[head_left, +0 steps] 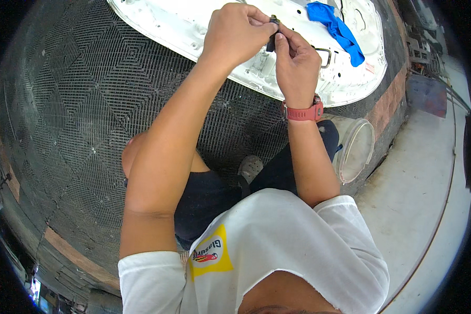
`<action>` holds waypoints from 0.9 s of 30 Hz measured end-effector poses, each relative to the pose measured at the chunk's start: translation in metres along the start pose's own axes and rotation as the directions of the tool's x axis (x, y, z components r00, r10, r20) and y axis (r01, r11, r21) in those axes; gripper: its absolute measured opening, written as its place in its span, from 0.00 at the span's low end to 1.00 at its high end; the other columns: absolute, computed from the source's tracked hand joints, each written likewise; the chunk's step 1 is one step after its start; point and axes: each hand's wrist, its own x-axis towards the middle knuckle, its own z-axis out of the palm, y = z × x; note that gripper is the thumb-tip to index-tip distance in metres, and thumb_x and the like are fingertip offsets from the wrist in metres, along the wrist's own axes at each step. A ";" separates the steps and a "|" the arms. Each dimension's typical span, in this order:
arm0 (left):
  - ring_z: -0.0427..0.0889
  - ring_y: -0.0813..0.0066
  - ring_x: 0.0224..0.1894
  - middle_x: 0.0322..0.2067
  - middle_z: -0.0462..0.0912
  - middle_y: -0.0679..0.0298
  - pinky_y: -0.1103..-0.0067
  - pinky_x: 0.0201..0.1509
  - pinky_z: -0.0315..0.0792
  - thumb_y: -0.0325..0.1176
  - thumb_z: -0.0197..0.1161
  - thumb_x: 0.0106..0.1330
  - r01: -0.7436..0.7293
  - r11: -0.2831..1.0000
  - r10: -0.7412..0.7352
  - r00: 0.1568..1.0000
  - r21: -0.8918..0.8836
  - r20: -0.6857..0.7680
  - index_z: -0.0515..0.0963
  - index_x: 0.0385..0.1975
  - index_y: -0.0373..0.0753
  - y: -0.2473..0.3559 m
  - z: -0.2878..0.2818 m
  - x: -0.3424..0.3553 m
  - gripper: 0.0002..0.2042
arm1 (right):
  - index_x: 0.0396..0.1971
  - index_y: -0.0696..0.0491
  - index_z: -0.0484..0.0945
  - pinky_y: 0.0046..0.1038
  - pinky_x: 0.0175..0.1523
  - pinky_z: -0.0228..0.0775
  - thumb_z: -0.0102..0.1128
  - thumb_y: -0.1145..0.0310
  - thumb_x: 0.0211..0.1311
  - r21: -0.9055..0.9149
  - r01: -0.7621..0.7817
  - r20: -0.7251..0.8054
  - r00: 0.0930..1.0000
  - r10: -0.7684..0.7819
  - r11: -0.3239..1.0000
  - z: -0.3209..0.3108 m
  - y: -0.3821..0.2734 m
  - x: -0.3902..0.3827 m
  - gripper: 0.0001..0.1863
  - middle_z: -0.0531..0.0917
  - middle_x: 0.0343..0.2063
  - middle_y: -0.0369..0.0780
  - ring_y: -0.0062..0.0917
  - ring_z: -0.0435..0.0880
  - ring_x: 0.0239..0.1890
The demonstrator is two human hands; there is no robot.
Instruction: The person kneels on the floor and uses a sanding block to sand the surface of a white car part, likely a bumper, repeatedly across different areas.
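Left hand and right hand both pinching small black part, holding it above white panel; judgement: keeping fingertip grip firm, working over panel so dropped part is landing there, not in floor grating.

Grid floor open left; white panel, bucket crowd right.

floor: black grid matting | right: pale concrete (daylit)

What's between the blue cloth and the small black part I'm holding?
Head view: only bare white panel with small holes lies between the blue cloth and the black part pinched by left hand and right hand.
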 end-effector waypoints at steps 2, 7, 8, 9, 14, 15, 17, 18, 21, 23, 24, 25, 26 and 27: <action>0.92 0.77 0.39 0.39 0.95 0.55 0.80 0.48 0.83 0.41 0.73 0.71 0.015 0.994 -0.014 1.000 -0.109 0.015 0.92 0.46 0.33 -0.004 0.005 0.003 0.16 | 0.55 0.65 0.87 0.27 0.51 0.86 0.70 0.71 0.75 0.117 -0.029 0.036 0.999 0.025 0.993 0.002 0.005 0.001 0.16 0.94 0.42 0.47 0.25 0.94 0.42; 0.91 0.60 0.51 0.50 0.92 0.48 0.68 0.60 0.81 0.52 0.64 0.77 -0.259 0.963 0.249 0.961 0.077 0.125 0.89 0.55 0.31 -0.015 -0.021 -0.003 0.26 | 0.51 0.62 0.87 0.29 0.52 0.85 0.72 0.71 0.73 0.125 -0.087 0.209 0.976 0.059 0.988 -0.023 0.031 0.024 0.13 0.93 0.44 0.45 0.25 0.93 0.44; 0.89 0.53 0.55 0.54 0.90 0.44 0.63 0.62 0.81 0.52 0.62 0.77 -0.248 0.922 0.221 0.968 0.298 0.122 0.87 0.58 0.31 -0.010 -0.034 -0.004 0.27 | 0.51 0.60 0.87 0.30 0.52 0.85 0.72 0.71 0.73 -0.055 0.037 0.255 0.967 -0.021 0.998 -0.035 0.040 0.031 0.12 0.93 0.45 0.46 0.27 0.93 0.44; 0.88 0.46 0.59 0.58 0.87 0.40 0.58 0.64 0.80 0.52 0.60 0.78 -0.200 0.842 0.170 0.980 0.501 0.106 0.84 0.60 0.30 -0.003 -0.044 -0.006 0.28 | 0.51 0.58 0.87 0.30 0.52 0.84 0.72 0.71 0.73 -0.235 0.165 0.310 0.947 -0.087 0.958 -0.047 0.046 0.038 0.12 0.93 0.46 0.46 0.28 0.94 0.43; 0.74 0.22 0.71 0.74 0.68 0.28 0.46 0.73 0.73 0.47 0.53 0.80 0.190 0.451 -0.096 0.982 0.872 -0.164 0.72 0.72 0.26 -0.061 -0.057 0.007 0.31 | 0.46 0.43 0.88 0.38 0.52 0.84 0.71 0.70 0.67 -0.349 0.758 0.763 0.571 -0.303 0.551 -0.054 0.050 0.074 0.10 0.88 0.46 0.33 0.33 0.84 0.55; 0.71 0.18 0.72 0.76 0.64 0.26 0.44 0.74 0.72 0.48 0.53 0.80 0.146 0.448 -0.069 0.989 0.882 -0.129 0.68 0.74 0.25 -0.085 -0.058 0.011 0.33 | 0.46 0.43 0.88 0.38 0.51 0.85 0.71 0.70 0.66 -0.288 0.806 0.798 0.500 -0.335 0.517 -0.049 0.054 0.080 0.10 0.87 0.47 0.33 0.32 0.84 0.55; 0.64 0.11 0.74 0.79 0.55 0.23 0.41 0.75 0.69 0.49 0.52 0.81 0.056 0.435 -0.012 0.998 0.899 -0.056 0.60 0.79 0.24 -0.121 -0.059 0.016 0.38 | 0.46 0.42 0.88 0.36 0.51 0.86 0.71 0.69 0.66 -0.158 0.884 0.851 0.348 -0.393 0.441 -0.040 0.059 0.093 0.10 0.86 0.48 0.32 0.31 0.84 0.54; 0.62 0.12 0.75 0.79 0.55 0.23 0.41 0.77 0.67 0.49 0.52 0.81 0.093 0.459 -0.079 0.995 0.884 -0.063 0.58 0.80 0.23 -0.118 -0.057 0.016 0.38 | 0.45 0.48 0.91 0.35 0.58 0.82 0.75 0.73 0.61 -0.127 0.888 0.880 0.306 -0.362 0.442 -0.037 0.055 0.091 0.12 0.88 0.49 0.33 0.32 0.85 0.53; 0.59 0.13 0.77 0.78 0.55 0.21 0.41 0.79 0.64 0.49 0.51 0.81 0.175 0.531 -0.193 0.978 0.829 -0.083 0.55 0.80 0.22 -0.095 -0.052 0.012 0.39 | 0.45 0.49 0.91 0.35 0.63 0.79 0.75 0.73 0.59 -0.007 0.968 0.891 0.120 -0.437 0.252 -0.045 0.066 0.098 0.13 0.88 0.51 0.32 0.31 0.85 0.56; 0.59 0.13 0.77 0.78 0.54 0.20 0.40 0.79 0.64 0.50 0.51 0.81 0.189 0.594 -0.159 0.980 0.782 -0.116 0.54 0.81 0.21 -0.090 -0.048 0.009 0.40 | 0.46 0.50 0.91 0.35 0.66 0.76 0.73 0.72 0.60 0.045 0.959 0.904 0.079 -0.420 0.278 -0.055 0.080 0.097 0.13 0.88 0.52 0.32 0.30 0.84 0.57; 0.59 0.13 0.77 0.78 0.54 0.20 0.41 0.79 0.64 0.50 0.51 0.81 0.151 0.553 -0.122 0.988 0.820 -0.100 0.54 0.80 0.21 -0.095 -0.049 0.012 0.40 | 0.46 0.50 0.91 0.35 0.68 0.74 0.72 0.71 0.60 0.076 0.955 0.907 0.054 -0.418 0.287 -0.056 0.083 0.096 0.13 0.88 0.52 0.32 0.30 0.83 0.58; 0.59 0.14 0.77 0.78 0.54 0.20 0.41 0.79 0.65 0.50 0.51 0.81 0.120 0.504 -0.087 0.992 0.855 -0.087 0.55 0.80 0.21 -0.104 -0.051 0.017 0.40 | 0.45 0.50 0.90 0.34 0.67 0.74 0.71 0.71 0.60 0.156 0.945 0.897 -0.012 -0.443 0.289 -0.045 0.079 0.092 0.13 0.87 0.52 0.32 0.29 0.82 0.58; 0.60 0.14 0.77 0.78 0.53 0.20 0.41 0.79 0.65 0.49 0.51 0.81 0.088 0.452 -0.054 0.996 0.887 -0.071 0.55 0.80 0.21 -0.113 -0.053 0.020 0.40 | 0.44 0.49 0.90 0.34 0.66 0.74 0.69 0.71 0.60 0.233 0.929 0.881 -0.076 -0.467 0.288 -0.030 0.076 0.084 0.12 0.86 0.51 0.33 0.29 0.82 0.59; 0.59 0.14 0.78 0.78 0.53 0.21 0.41 0.79 0.64 0.49 0.51 0.81 0.086 0.432 -0.053 0.996 0.898 -0.070 0.56 0.80 0.21 -0.116 -0.052 0.022 0.39 | 0.43 0.48 0.89 0.33 0.65 0.74 0.67 0.71 0.60 0.296 0.912 0.866 -0.131 -0.482 0.285 -0.020 0.074 0.078 0.11 0.85 0.51 0.33 0.28 0.81 0.59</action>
